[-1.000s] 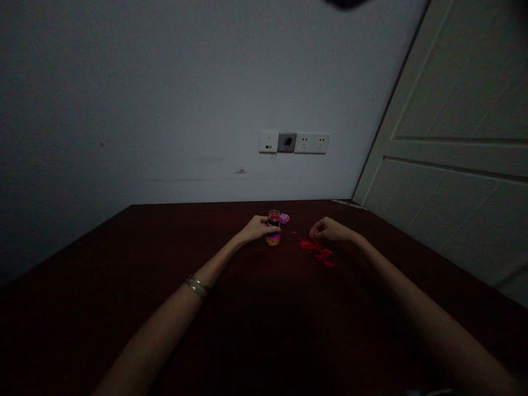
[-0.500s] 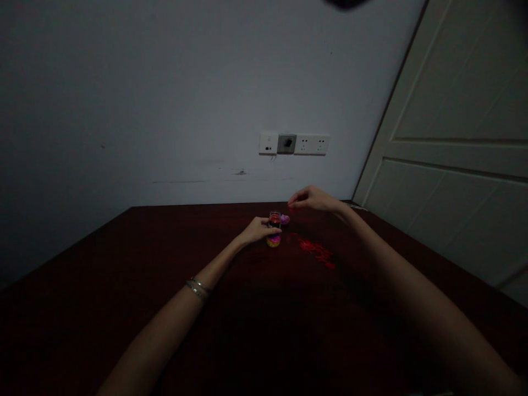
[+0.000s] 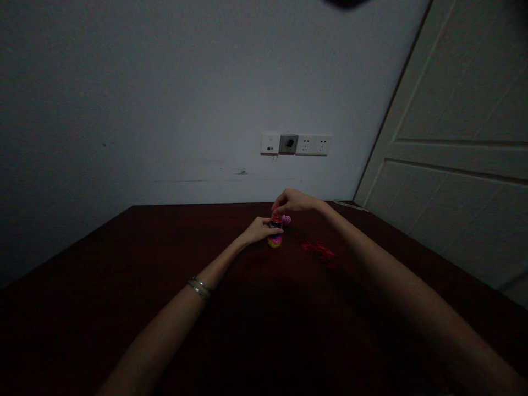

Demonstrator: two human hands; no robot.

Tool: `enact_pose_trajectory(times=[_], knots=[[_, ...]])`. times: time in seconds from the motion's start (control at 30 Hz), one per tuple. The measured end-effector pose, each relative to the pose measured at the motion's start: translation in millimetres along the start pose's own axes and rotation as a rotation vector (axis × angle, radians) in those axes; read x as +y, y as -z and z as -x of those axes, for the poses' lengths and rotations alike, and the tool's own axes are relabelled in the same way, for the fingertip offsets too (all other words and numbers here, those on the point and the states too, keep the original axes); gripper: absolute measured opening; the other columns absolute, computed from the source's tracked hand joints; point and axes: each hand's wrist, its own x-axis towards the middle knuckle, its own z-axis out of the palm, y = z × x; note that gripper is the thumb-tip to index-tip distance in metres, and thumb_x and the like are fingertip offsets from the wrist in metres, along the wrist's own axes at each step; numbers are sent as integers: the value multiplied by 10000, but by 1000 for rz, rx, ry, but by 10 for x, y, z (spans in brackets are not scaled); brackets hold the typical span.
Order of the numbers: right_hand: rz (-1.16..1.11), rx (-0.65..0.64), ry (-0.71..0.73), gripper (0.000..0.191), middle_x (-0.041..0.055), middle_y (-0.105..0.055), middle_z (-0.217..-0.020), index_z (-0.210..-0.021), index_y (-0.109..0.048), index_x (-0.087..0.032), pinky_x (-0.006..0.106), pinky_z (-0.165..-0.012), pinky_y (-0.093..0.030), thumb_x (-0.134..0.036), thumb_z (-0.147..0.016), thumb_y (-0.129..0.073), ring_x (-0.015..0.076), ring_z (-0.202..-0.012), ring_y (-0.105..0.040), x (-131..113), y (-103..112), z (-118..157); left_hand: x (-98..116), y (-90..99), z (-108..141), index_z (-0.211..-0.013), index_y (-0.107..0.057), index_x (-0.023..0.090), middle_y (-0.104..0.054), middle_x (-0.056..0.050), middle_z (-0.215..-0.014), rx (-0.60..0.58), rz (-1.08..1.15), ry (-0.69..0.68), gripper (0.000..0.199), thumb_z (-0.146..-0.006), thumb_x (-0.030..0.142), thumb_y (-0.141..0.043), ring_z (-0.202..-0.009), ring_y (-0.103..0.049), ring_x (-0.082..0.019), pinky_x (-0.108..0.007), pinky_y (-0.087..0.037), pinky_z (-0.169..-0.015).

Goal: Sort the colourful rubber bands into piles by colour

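My left hand point(image 3: 259, 229) is wrapped round a small clear jar point(image 3: 275, 241) that stands upright on the dark red table. Yellow, pink and purple layers show low in the jar, with red near its top. Over the jar's mouth, my right hand point(image 3: 286, 202) points its closed fingertips down, pinching a bit of red that looks like thin rubber bands. A loose pile of the same thin red bands point(image 3: 317, 250) lies on the table to the right of the jar. Just behind the jar sits a small pink-purple object point(image 3: 286, 220), partly hidden; its kind is unclear.
The table point(image 3: 223, 275) runs back to a pale wall point(image 3: 185, 110) that carries a row of sockets point(image 3: 305, 144). A panelled door point(image 3: 454, 137) rises at the right. A thin pale strip point(image 3: 350, 205) lies at the table's back right edge. The light is dim.
My right hand has moved left and slightly down, from beyond the pink-purple object to the jar's mouth, carrying the red bit. My left hand still holds the jar in place.
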Motion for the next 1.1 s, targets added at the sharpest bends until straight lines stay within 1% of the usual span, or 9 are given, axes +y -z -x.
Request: enact_pose_trajectory(times=[0.13, 0.2, 0.33, 0.5, 0.63, 0.83, 0.93, 1.0, 1.1], knots=[[32, 35, -7, 291, 55, -681, -727, -865, -698, -132, 246, -592, -428, -349, -714, -575, 121, -604, -557, -37, 24, 33, -11, 1, -9, -874, -646, 68, -607, -34, -671, 2, -16, 1, 357, -627, 322, -689, -541, -474, -81, -230, -375, -550], [60, 57, -10, 327, 49, -675, -711, -841, -700, -135, 244, -577, -414, -406, -737, -551, 117, -592, -544, -52, 42, 63, -1, -2, -5, -880, -648, 68, -615, -42, -687, 2, -6, -4, 353, -630, 314, -688, -557, -486, -86, -237, -387, -565], [99, 95, -19, 431, 51, -672, -698, -788, -703, -137, 251, -614, -412, -474, -813, -436, 126, -625, -549, -59, 57, 131, 16, -9, -3, -906, -649, 75, -634, -66, -736, 3, 3, -3, 353, -630, 292, -689, -619, -522, -109, -259, -413, -613], [71, 70, -5, 569, 92, -688, -786, -802, -704, -121, 278, -752, -419, -508, -874, -294, 157, -731, -577, -59, 8, 162, -32, -1, -26, -906, -639, 68, -636, -72, -754, -6, 29, 7, 366, -626, 299, -688, -640, -538, -115, -274, -424, -644], [63, 14, -49, 629, 101, -688, -805, -784, -708, -130, 297, -815, -407, -548, -873, -245, 179, -788, -581, -82, -35, 125, -74, 10, -40, -899, -636, 67, -635, -73, -759, -8, 21, -7, 373, -629, 320, -684, -637, -543, -118, -280, -427, -644], [163, -29, -176, 688, 101, -676, -769, -717, -709, -145, 334, -793, -415, -626, -830, -230, 197, -732, -585, -193, -85, 44, -60, 10, -38, -902, -637, 62, -645, -92, -800, -18, 17, -12, 383, -628, 325, -688, -670, -561, -134, -291, -437, -677], [171, -60, -189, 700, 94, -677, -762, -707, -705, -152, 324, -754, -427, -631, -829, -210, 191, -708, -586, -245, -116, 12, -32, 4, -28, -904, -643, 66, -649, -82, -796, -19, 23, -21, 369, -627, 305, -691, -675, -562, -129, -284, -436, -688], [156, -80, -192, 691, 95, -679, -766, -696, -706, -153, 318, -758, -423, -629, -829, -223, 189, -709, -589, -250, -127, -6, -26, 3, -26, -892, -647, 65, -649, -80, -783, -9, 8, -21, 360, -625, 302, -693, -665, -558, -127, -279, -434, -678], [145, -65, -172, 681, 110, -678, -767, -697, -709, -137, 319, -779, -413, -606, -842, -236, 191, -713, -590, -223, -112, -10, -39, 7, -31, -883, -647, 62, -647, -83, -775, -4, 9, -17, 362, -623, 308, -694, -655, -556, -126, -281, -434, -669]])
